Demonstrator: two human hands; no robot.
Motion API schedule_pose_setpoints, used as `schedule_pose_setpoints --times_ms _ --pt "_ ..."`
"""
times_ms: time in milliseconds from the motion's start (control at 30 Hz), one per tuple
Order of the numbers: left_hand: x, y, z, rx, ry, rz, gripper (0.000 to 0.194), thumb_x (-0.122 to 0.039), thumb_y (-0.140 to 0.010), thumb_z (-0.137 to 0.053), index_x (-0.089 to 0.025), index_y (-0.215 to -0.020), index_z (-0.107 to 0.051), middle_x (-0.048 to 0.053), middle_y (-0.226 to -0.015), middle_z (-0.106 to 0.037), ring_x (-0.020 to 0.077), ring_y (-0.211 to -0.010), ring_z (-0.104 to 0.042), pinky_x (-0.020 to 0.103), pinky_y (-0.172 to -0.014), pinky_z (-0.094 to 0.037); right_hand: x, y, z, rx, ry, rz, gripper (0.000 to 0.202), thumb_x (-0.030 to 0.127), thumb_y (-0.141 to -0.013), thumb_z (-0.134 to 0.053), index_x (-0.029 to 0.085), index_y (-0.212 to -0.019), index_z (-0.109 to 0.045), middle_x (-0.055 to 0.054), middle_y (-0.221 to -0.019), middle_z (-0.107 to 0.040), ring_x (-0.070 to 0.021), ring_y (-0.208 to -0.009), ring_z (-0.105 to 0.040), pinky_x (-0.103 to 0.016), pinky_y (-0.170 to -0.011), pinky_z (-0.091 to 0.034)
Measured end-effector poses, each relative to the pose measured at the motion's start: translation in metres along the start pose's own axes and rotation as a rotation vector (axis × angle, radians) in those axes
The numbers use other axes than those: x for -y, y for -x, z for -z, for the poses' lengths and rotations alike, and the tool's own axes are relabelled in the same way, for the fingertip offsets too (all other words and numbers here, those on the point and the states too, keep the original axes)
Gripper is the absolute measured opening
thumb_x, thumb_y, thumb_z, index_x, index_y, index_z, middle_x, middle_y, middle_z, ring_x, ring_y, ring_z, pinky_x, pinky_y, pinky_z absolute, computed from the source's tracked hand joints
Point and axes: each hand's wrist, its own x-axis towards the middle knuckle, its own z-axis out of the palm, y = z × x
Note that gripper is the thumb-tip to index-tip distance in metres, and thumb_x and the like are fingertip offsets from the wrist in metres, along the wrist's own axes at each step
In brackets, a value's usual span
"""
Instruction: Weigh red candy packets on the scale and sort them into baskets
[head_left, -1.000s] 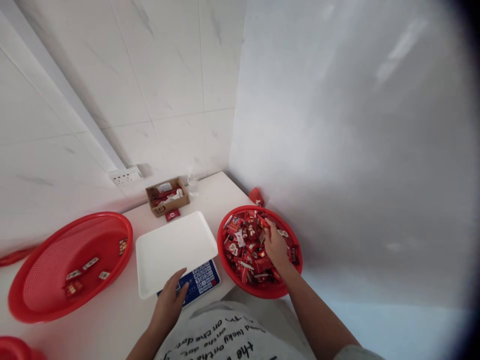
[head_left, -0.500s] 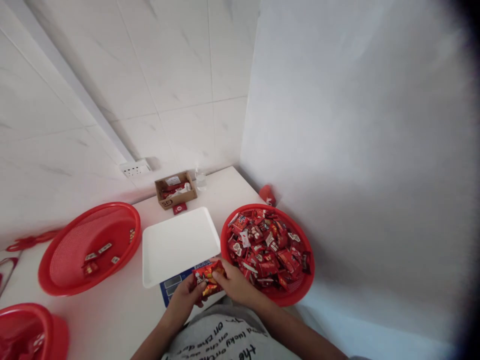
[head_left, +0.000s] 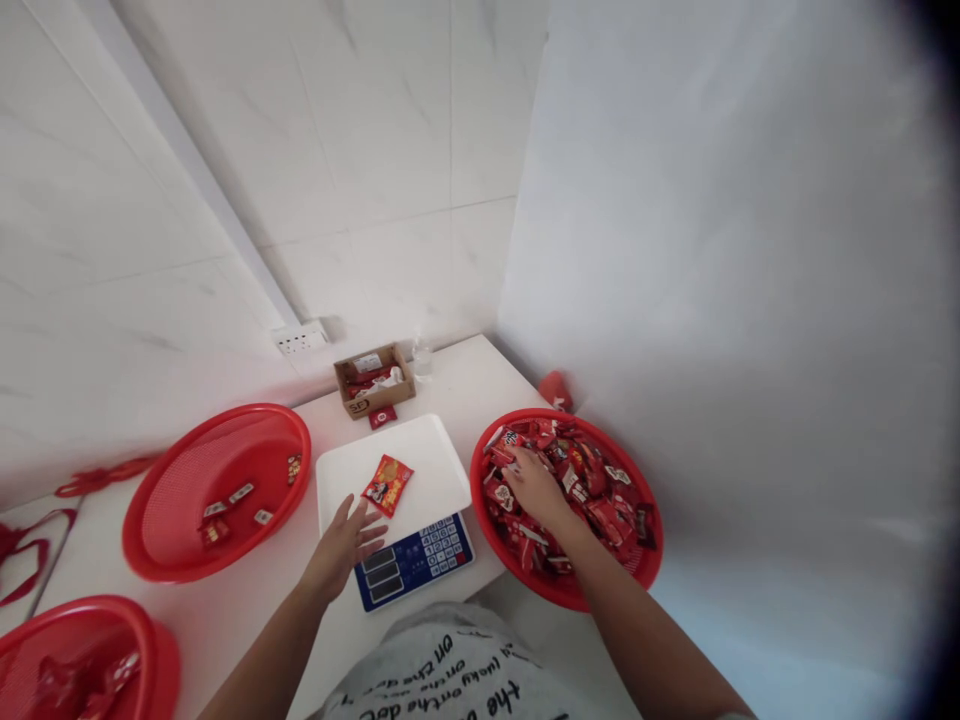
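My left hand [head_left: 341,550] is open, fingers spread, just beside the left front edge of a white weighing tray [head_left: 431,490]. On that tray lies a red snack packet [head_left: 388,484] with a yellow picture, free of both hands. The tray sits on a blue digital scale [head_left: 416,560] whose keypad shows in front. Over the red basket on the right [head_left: 651,560], my right hand [head_left: 538,492] reaches down among many small red packets [head_left: 611,520]. Its fingers are stretched out and touch the packets; the fingertips are partly hidden.
A large red basket [head_left: 142,500] with a few small packets stands left of the scale. Another red basket [head_left: 161,650] is at the lower left. Behind the tray are a small cardboard box [head_left: 394,398], a red packet [head_left: 382,417] and a clear container [head_left: 421,358]. Walls rise behind and right.
The red snack packet has left both hands and now lies on the tray. My right hand has moved right into the basket; my left hand has opened and shifted left. The view has turned slightly.
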Motion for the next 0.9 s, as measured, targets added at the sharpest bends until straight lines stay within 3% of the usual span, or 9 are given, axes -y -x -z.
schedule_pose_setpoints --times_ms 100,267,367,533,700,900 --pt "0.006 0.001 0.025 0.005 -0.065 0.014 0.081 -0.049 -0.076 -0.063 -0.025 -0.14 -0.02 0.017 -0.118 -0.058 0.0201 -0.085 -0.066 0.037 -0.08 -0.05 -0.005 -0.012 -0.01 -0.014 0.167 -0.121 0.048 0.028 -0.082 -0.045 0.013 -0.127 -0.046 -0.021 -0.137 -0.038 -0.0316 -0.123 -0.041 -0.045 -0.096 -0.037" --pt "0.024 0.007 0.058 0.097 -0.201 0.063 0.077 -0.057 -0.071 -0.062 -0.018 -0.132 -0.036 0.017 -0.116 -0.06 0.0206 -0.089 -0.064 0.034 -0.081 -0.048 -0.007 -0.024 -0.026 0.033 0.265 -0.292 0.052 0.035 -0.083 -0.046 0.021 -0.132 -0.042 -0.022 -0.14 -0.031 -0.0346 -0.111 -0.052 -0.046 -0.086 -0.041" --pt "0.031 0.007 0.07 0.151 -0.253 0.066 0.076 -0.059 -0.067 -0.063 -0.016 -0.126 -0.042 0.016 -0.113 -0.062 0.0206 -0.09 -0.063 0.034 -0.081 -0.048 -0.006 -0.027 -0.031 -0.023 0.272 -0.271 0.046 0.031 -0.081 -0.049 0.023 -0.127 -0.049 -0.018 -0.135 -0.039 -0.0309 -0.107 -0.054 -0.042 -0.084 -0.041" --pt "0.028 0.007 0.075 0.219 -0.323 0.025 0.074 -0.063 -0.063 -0.062 -0.015 -0.119 -0.049 0.014 -0.11 -0.062 0.022 -0.092 -0.062 0.035 -0.082 -0.046 -0.008 -0.026 -0.033 -0.108 0.215 -0.204 0.03 0.023 -0.078 -0.05 0.02 -0.107 -0.059 -0.011 -0.11 -0.059 -0.0239 -0.099 -0.056 -0.036 -0.085 -0.041" --pt "0.019 0.007 0.081 0.253 -0.332 0.004 0.071 -0.062 -0.062 -0.062 -0.015 -0.115 -0.052 0.013 -0.106 -0.064 0.0224 -0.093 -0.061 0.036 -0.083 -0.046 -0.004 -0.023 -0.027 -0.238 0.148 -0.156 0.022 0.022 -0.076 -0.047 0.016 -0.092 -0.061 -0.009 -0.098 -0.063 -0.0209 -0.096 -0.056 -0.035 -0.088 -0.042" --pt "0.024 0.005 0.091 0.236 -0.315 0.014 0.069 -0.062 -0.06 -0.063 -0.016 -0.111 -0.054 0.013 -0.105 -0.065 0.023 -0.092 -0.062 0.036 -0.083 -0.047 0.039 -0.008 -0.033 -0.359 -0.055 -0.034 0.031 0.037 -0.079 -0.047 0.015 -0.097 -0.06 -0.011 -0.102 -0.063 -0.0217 -0.097 -0.056 -0.038 -0.089 -0.043"
